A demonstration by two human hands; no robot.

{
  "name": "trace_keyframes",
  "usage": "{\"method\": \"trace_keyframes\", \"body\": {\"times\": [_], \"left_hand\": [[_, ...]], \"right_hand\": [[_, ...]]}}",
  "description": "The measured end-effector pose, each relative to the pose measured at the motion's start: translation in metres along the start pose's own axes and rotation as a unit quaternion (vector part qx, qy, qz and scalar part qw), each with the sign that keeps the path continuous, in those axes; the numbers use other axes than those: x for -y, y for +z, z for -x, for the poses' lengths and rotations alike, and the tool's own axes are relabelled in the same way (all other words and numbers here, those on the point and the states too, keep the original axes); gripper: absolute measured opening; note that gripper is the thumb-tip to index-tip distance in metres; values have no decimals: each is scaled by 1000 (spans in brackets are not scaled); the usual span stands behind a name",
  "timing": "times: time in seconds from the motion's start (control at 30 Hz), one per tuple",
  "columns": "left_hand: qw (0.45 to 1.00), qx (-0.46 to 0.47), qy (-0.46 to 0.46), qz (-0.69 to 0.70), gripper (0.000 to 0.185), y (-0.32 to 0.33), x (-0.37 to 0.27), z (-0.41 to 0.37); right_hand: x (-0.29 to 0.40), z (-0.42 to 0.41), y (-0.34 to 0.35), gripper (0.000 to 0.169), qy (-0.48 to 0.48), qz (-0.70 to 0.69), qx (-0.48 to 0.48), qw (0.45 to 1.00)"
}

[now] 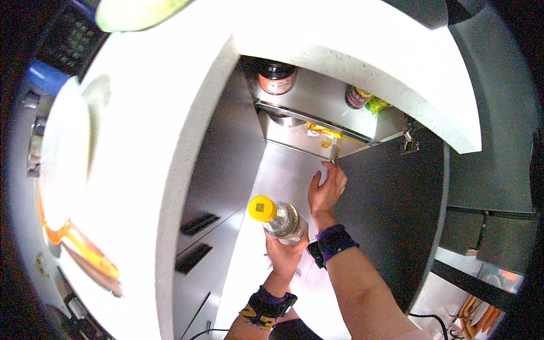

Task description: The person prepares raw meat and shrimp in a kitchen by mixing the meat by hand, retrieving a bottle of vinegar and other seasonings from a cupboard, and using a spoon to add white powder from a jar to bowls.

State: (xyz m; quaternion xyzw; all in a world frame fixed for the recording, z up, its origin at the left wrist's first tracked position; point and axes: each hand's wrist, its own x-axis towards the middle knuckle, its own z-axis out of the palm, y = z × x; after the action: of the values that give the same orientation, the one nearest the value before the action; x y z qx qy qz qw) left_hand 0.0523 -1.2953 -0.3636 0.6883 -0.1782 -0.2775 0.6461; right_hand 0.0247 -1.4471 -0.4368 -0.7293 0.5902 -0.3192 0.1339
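Observation:
My left hand (284,255) grips a clear bottle (287,222) with a yellow cap (262,208), held above the light floor. To the right of it, my right hand (328,189) reaches up to the lower front corner of an open cabinet (297,149). Its thumb stands apart from the bent fingers and nothing shows in its grasp; the fingertips are at the cabinet edge, though contact is hard to tell. Inside, a black-lidded jar (277,80) with an orange-red label stands on the upper shelf (316,95). A yellow packet (324,129) and a metal bowl (284,120) occupy the lower level.
A white countertop (131,140) overhangs on the left and above. The dark cabinet door (382,204) hangs open at right, with a metal hinge (409,144). A small dark jar (358,97) and a green packet (377,105) share the upper shelf. An orange-handled knife (89,255) lies at left.

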Motion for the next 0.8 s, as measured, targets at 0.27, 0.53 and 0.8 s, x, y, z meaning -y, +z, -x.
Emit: {"method": "trace_keyframes", "body": {"times": [0.27, 0.53, 0.8], "left_hand": [[999, 7, -25, -47, 61, -72, -102, 75], [976, 10, 74, -205, 67, -112, -252, 132], [972, 30, 117, -200, 68, -104, -297, 168]], "right_hand": [[107, 28, -112, 27, 6, -113, 102, 988], [166, 17, -285, 27, -35, -244, 226, 942], [79, 11, -419, 39, 61, -160, 205, 964]]}}
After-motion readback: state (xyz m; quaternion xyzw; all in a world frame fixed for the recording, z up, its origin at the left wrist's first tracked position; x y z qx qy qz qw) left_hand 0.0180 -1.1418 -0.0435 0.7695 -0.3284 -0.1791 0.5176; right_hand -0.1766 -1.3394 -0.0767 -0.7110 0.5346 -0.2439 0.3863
